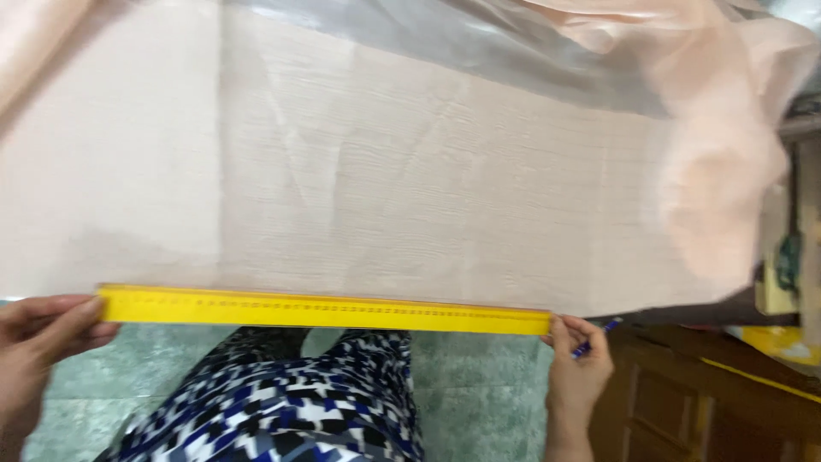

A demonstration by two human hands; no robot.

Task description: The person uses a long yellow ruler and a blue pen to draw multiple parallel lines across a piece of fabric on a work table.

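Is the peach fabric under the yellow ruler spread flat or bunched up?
Spread flat: the peach fabric lies smooth along the yellow ruler, with only faint creases; at the far right it is bunched.

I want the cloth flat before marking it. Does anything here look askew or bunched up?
Yes. The pale peach fabric lies fairly flat by the long yellow ruler, held by the left hand and right hand, but its far right end is bunched in a loose heap.
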